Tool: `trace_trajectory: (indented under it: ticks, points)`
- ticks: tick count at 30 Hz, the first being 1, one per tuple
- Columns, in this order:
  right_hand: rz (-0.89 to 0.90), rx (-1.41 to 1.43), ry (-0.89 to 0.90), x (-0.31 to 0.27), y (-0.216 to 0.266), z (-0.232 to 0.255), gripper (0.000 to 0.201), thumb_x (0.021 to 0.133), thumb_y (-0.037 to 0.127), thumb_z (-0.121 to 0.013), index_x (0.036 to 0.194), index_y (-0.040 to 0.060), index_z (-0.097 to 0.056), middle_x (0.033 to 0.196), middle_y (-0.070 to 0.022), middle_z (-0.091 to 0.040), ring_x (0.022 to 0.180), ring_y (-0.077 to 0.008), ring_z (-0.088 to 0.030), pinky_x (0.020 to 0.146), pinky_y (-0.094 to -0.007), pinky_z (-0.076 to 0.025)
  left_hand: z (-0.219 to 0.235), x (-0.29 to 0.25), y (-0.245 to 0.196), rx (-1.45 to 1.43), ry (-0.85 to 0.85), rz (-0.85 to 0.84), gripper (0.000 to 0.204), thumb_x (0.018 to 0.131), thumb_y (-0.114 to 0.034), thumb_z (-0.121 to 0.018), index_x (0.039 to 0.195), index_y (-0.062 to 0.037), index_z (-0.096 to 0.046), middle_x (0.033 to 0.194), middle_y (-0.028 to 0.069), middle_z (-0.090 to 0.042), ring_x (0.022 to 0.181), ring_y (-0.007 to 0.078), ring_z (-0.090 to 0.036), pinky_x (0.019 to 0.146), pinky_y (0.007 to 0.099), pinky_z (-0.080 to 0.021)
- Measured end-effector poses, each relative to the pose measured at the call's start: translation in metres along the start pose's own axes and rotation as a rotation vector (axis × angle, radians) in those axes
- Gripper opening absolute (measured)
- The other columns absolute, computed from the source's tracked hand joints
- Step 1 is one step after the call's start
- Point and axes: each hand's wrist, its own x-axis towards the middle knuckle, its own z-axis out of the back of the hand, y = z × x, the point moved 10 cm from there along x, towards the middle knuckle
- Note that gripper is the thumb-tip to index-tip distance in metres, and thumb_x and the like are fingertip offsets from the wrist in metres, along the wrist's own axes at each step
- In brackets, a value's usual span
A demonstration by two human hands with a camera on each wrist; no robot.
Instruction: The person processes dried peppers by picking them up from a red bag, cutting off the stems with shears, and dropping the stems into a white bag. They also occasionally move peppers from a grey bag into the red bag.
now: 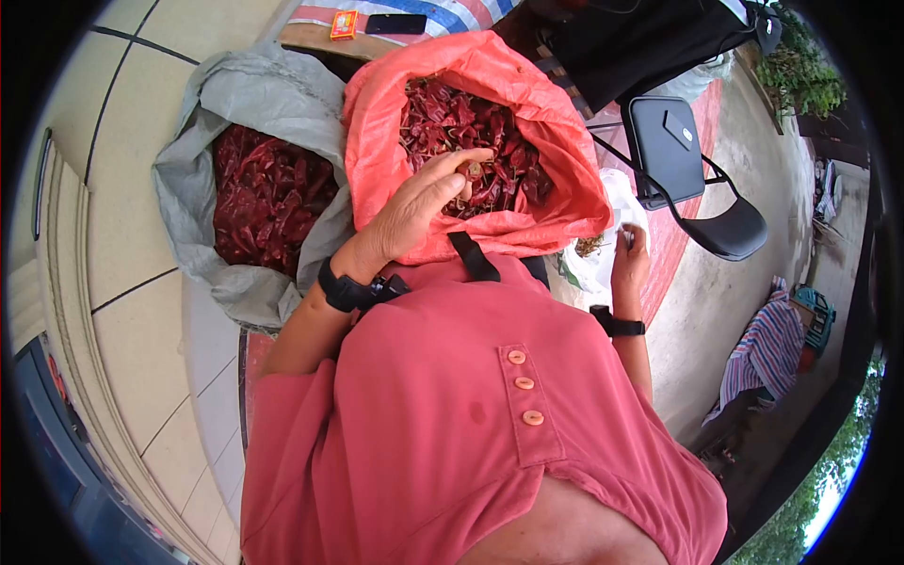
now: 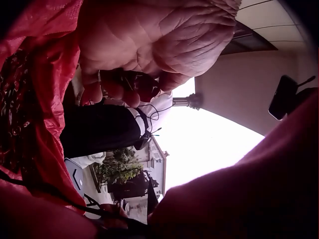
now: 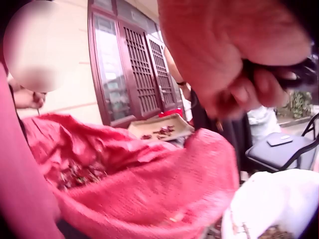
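My left hand [image 1: 424,202] is over the mouth of a red woven sack [image 1: 377,104] filled with dried red chili peppers [image 1: 461,118]. In the left wrist view, its fingers curl round a dark red chili pepper [image 2: 142,85]. My right hand [image 1: 631,264] is beside a white bag [image 1: 617,202] with brownish bits [image 1: 589,246] inside. The right wrist view shows its fingers bent round a dark, shiny object [image 3: 299,72]; I cannot tell what kind it is, as the hand hides most of it.
A grey sack [image 1: 254,80] of red chili peppers stands left of the red one. Beyond them, a phone [image 1: 395,24] and a small red-and-yellow box [image 1: 344,25] lie on a striped cloth. A black folding chair [image 1: 667,151] stands to the right; another person in dark clothes [image 1: 650,42] is near.
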Motion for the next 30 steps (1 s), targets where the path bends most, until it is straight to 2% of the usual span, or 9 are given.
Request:
trace_trajectory:
  ticks: [3,4,6,8,10,15,22,25,30]
  points:
    - [-0.161,-0.166,0.167,-0.004,-0.083,-0.032,0.054,0.089,0.050,-0.056,0.109,0.0002,-0.057,0.110,-0.0257,-0.062,0.106,-0.0425,-0.059,0.087,-0.0482,-0.045,0.006,0.005,0.008,-0.006,0.007,0.056,0.042,0.101,-0.026,-0.044,0.134,0.0003,-0.045,0.114,0.0023,-0.054,0.096,0.0105,-0.050,0.091,0.0252,-0.041]
    - [-0.200,-0.092,0.241,-0.005,-0.067,-0.034,0.051,0.092,0.048,-0.052,0.111,0.0004,-0.057,0.107,-0.0246,-0.064,0.104,-0.0403,-0.060,0.086,-0.0460,-0.046,0.008,0.007,0.007,-0.035,-0.003,0.018,0.040,0.101,-0.025,-0.044,0.133,0.0004,-0.046,0.111,0.0029,-0.055,0.096,0.0109,-0.051,0.091,0.0255,-0.041]
    - [0.167,0.092,0.280,-0.008,0.001,-0.033,0.042,0.095,0.039,-0.051,0.111,-0.0002,-0.058,0.102,-0.0209,-0.065,0.098,-0.0362,-0.063,0.082,-0.0408,-0.048,0.008,0.004,0.008,-0.091,0.006,-0.018,0.037,0.102,-0.022,-0.044,0.130,0.0007,-0.048,0.107,0.0043,-0.057,0.097,0.0115,-0.053,0.092,0.0261,-0.042]
    - [0.222,0.424,0.361,-0.027,0.111,-0.006,0.030,0.095,0.026,-0.054,0.109,-0.0004,-0.059,0.097,-0.0185,-0.065,0.089,-0.0323,-0.064,0.078,-0.0358,-0.049,0.008,0.004,-0.002,-0.081,-0.023,-0.017,0.027,0.100,-0.015,-0.047,0.121,0.0010,-0.052,0.102,0.0067,-0.061,0.098,0.0129,-0.057,0.092,0.0281,-0.044]
    - [0.486,0.519,0.361,-0.043,0.189,0.011,0.026,0.091,0.020,-0.060,0.107,-0.0006,-0.060,0.094,-0.0173,-0.065,0.085,-0.0311,-0.063,0.076,-0.0341,-0.049,0.010,0.004,0.000,-0.100,-0.075,-0.026,0.023,0.098,-0.012,-0.049,0.117,0.0007,-0.054,0.101,0.0070,-0.063,0.097,0.0132,-0.059,0.091,0.0281,-0.046]
    - [0.916,0.384,0.307,-0.072,0.287,0.036,0.030,0.085,0.026,-0.068,0.102,0.0018,-0.062,0.089,-0.0134,-0.065,0.078,-0.0304,-0.064,0.066,-0.0355,-0.050,0.011,-0.001,-0.005,-0.096,-0.153,-0.041,0.018,0.095,-0.006,-0.055,0.112,0.0006,-0.056,0.100,0.0067,-0.064,0.094,0.0128,-0.061,0.088,0.0269,-0.048]
    - [0.980,0.376,0.323,-0.079,0.303,0.032,0.030,0.083,0.029,-0.068,0.099,0.0031,-0.064,0.088,-0.0122,-0.065,0.074,-0.0313,-0.064,0.061,-0.0366,-0.050,0.011,-0.006,-0.009,0.035,-0.166,-0.110,0.018,0.092,-0.006,-0.059,0.109,0.0001,-0.057,0.097,0.0024,-0.062,0.092,0.0096,-0.061,0.081,0.0226,-0.049]
    - [0.955,0.380,0.350,-0.077,0.299,0.027,0.029,0.084,0.029,-0.068,0.098,0.0040,-0.065,0.087,-0.0114,-0.065,0.073,-0.0310,-0.064,0.060,-0.0366,-0.050,0.008,-0.007,-0.012,0.067,-0.154,-0.080,0.020,0.092,-0.003,-0.058,0.111,0.0016,-0.058,0.103,0.0042,-0.064,0.095,0.0093,-0.060,0.085,0.0235,-0.048]
    - [1.009,0.309,0.295,-0.082,0.296,0.032,0.026,0.084,0.028,-0.067,0.096,0.0051,-0.066,0.084,-0.0096,-0.064,0.071,-0.0298,-0.064,0.058,-0.0364,-0.050,0.005,-0.009,-0.014,0.143,-0.191,-0.127,0.017,0.089,-0.006,-0.063,0.105,0.0003,-0.061,0.091,0.0030,-0.066,0.084,0.0069,-0.061,0.074,0.0219,-0.050]
